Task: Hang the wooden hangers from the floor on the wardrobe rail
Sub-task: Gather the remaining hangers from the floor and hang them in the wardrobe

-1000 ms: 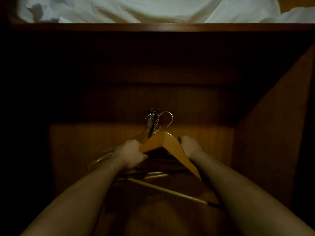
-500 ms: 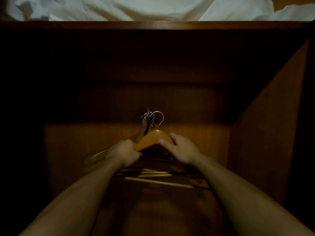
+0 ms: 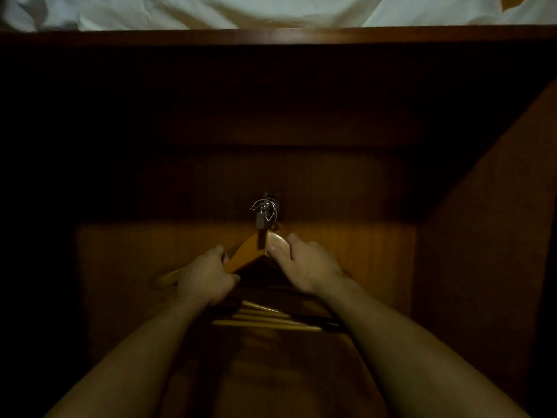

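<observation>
Fingers [image 3: 224,256] of both hands clasp the wooden hangers [image 3: 245,251] (hooks bunched on the rail [image 3: 261,220]).

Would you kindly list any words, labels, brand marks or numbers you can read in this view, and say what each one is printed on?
None can be read. The wooden hangers, their metal hooks, the wardrobe panels and the white bedding show no legible text. The picture is very dark, so any small stamp on the hangers under the left hand or right hand could not be made out.
</observation>
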A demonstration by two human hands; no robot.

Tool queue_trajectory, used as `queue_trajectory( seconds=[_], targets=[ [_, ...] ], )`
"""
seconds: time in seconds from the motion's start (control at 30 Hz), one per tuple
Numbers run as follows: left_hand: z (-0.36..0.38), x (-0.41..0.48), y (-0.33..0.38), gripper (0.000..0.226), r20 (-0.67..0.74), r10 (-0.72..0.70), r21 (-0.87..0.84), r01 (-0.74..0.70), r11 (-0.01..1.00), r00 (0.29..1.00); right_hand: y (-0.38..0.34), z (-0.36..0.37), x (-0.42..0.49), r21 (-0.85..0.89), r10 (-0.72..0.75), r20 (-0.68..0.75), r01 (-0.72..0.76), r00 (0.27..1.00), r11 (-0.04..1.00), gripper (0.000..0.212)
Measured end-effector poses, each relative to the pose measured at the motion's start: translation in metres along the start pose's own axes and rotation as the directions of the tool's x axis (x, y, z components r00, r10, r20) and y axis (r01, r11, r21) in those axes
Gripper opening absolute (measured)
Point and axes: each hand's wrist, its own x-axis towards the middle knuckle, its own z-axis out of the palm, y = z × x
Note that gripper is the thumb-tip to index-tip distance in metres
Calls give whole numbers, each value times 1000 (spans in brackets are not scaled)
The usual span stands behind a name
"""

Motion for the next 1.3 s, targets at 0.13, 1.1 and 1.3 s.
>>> queue_trajectory(
  seconds=[0.13, 1.1, 1.3],
  targets=[
    [7, 1, -1, 35, -93, 42, 41, -39, 998, 995, -6, 9, -8, -156, 22, -66, -32, 998, 987, 63],
    [-52, -73, -26, 75, -77, -151, 286, 167, 943, 986, -76, 2, -47, -255, -79, 124, 109, 989, 961, 33],
    [-90, -135, -57, 81, -78, -279, 401, 287, 870, 957, -120, 22, -64, -150, -166, 277, 213, 946, 965, 34]
  ],
)
